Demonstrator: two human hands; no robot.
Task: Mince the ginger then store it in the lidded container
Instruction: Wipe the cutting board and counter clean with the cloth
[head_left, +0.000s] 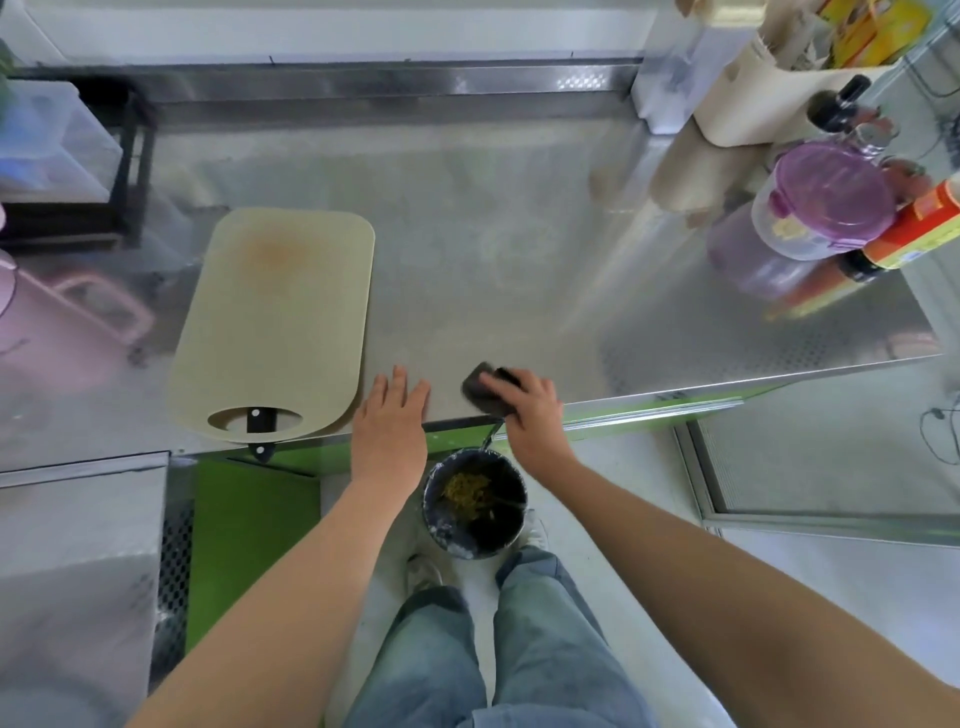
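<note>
The left hand (392, 415) lies flat, fingers straight, at the steel counter's (493, 234) front edge. Just beside it, the right hand (530, 410) grips a dark sponge (480, 387). The purple-lidded container (826, 202), closed, stands at the right edge, yellowish bits inside.

Steel table, floor bin and back-corner clutter

A dark sponge (480, 388) sits at the front edge of the steel table (493, 218). Below that edge, a round bin (441, 535) stands on the floor with yellow-green scraps (467, 493) inside. At the far right of the table a red-labelled bottle (919, 228) leans, with a dark-capped bottle (844, 104) and a cream holder (748, 98) behind it. A yellow box (878, 26) shows beyond the holder. A black rack (132, 156) stands at the back left.
</note>
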